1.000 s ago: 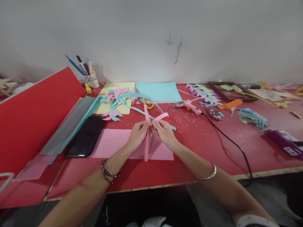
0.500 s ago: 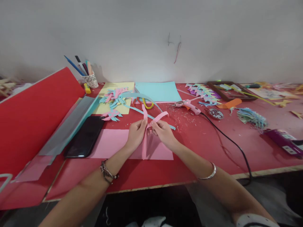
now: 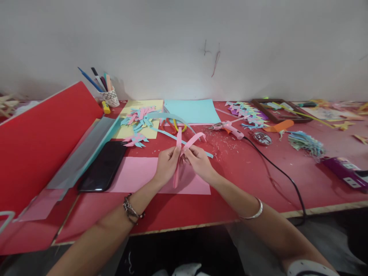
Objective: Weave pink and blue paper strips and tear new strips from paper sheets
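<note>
Both hands pinch pink paper strips [image 3: 194, 140] above a pink paper sheet [image 3: 140, 174]. My left hand [image 3: 166, 164] is closed, thumb and finger on a strip that stands up and also hangs down below the hand. My right hand [image 3: 199, 163] is closed on a strip whose free end curls over to the right. The strips meet between the fingertips; the fingers hide how they join. Just beyond the hands lie a blue paper strip [image 3: 169, 135] and scissors with red and yellow handles [image 3: 184, 125], partly covered by paper.
A black phone [image 3: 103, 166] lies left of the pink sheet, near a leaning red board [image 3: 46, 142]. Cut pink and blue pieces [image 3: 139, 117] rest on yellow paper. At right are a pink glue gun [image 3: 230, 128] with a black cord [image 3: 283, 176] and a purple object [image 3: 343, 172].
The upright strip in my left hand has shifted slightly right, closer to the other strip. Its lower end has risen a little. Both hands keep their pinch.
</note>
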The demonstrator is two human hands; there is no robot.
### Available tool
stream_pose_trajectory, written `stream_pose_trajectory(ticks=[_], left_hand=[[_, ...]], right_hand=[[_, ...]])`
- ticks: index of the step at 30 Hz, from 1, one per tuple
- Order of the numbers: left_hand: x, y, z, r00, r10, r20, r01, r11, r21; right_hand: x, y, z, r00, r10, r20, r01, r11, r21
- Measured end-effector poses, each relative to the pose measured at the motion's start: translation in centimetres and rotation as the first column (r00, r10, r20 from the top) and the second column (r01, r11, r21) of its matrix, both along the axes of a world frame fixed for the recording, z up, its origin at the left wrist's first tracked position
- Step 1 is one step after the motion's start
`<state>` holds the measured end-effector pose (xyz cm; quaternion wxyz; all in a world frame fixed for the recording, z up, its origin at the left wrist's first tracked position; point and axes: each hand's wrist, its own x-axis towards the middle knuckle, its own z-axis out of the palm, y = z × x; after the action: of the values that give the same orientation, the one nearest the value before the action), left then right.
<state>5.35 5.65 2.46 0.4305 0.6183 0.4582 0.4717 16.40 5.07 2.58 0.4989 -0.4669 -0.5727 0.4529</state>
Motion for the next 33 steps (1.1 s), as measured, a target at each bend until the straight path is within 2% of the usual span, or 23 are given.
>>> stream_pose_trajectory(ticks=[3, 9, 14, 21, 27, 33], left_hand=[[0.05, 0.03, 0.05, 0.998, 0.038, 0.047, -0.037, 0.999, -0.029], [0.32, 0.24, -0.20, 0.994, -0.109, 0.008, 0.109, 0.993, -0.051], [0.18, 0.14, -0.30, 0.995, -0.091, -0.050, 0.091, 0.996, 0.009], [-0.07, 0.24, -0.17, 0.999, 0.041, -0.019, -0.041, 0.999, -0.012], [0.03, 0.33, -0.29, 0.987, -0.153, -0.038, 0.151, 0.987, -0.054], [0.00, 0.30, -0.58, 0.992, -0.095, -0.081, 0.097, 0.995, 0.023]], right_hand=[[0.05, 0.02, 0.02, 0.999, -0.018, -0.034, 0.017, 0.999, -0.029], [0.27, 0.07, 0.17, 0.984, -0.133, -0.119, 0.126, 0.990, -0.059], [0.18, 0.16, -0.05, 0.998, -0.026, -0.058, 0.026, 1.000, -0.013], [0.12, 0.24, -0.27, 0.999, -0.045, -0.015, 0.045, 0.999, -0.027], [0.33, 0.24, -0.05, 0.987, -0.135, -0.091, 0.133, 0.991, -0.034], [0.21, 0.12, -0.04, 0.999, -0.045, -0.017, 0.045, 0.999, -0.019]])
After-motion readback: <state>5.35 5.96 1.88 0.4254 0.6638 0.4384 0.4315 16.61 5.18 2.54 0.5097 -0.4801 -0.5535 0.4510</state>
